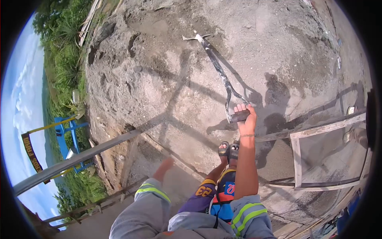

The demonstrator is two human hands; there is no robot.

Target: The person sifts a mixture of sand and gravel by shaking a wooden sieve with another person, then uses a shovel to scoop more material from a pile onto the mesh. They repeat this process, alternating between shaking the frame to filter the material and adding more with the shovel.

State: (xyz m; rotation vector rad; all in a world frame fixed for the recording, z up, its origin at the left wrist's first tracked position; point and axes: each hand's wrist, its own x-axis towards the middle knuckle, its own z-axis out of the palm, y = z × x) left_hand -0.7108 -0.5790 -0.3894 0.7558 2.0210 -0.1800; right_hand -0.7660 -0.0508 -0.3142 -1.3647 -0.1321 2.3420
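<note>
My right hand (247, 124) is closed around the dark grip of a shovel (223, 75), its fingertips showing past the grip. The shovel's worn black-and-white shaft runs away from me across grey sand (254, 47). Its far end sits at the sand, the blade mostly hidden there. My left hand (165, 164) is a blurred shape close to the metal rail and a wooden plank, its fingers not distinguishable.
A metal rail (81, 157) slants across the left side, with a blue frame (65, 137) and a sign (31, 151) beyond it. To the right lies a wooden-framed screen (296, 159). My sandalled feet (224, 148) stand at the sand's near edge. Green plants (65, 51) grow at upper left.
</note>
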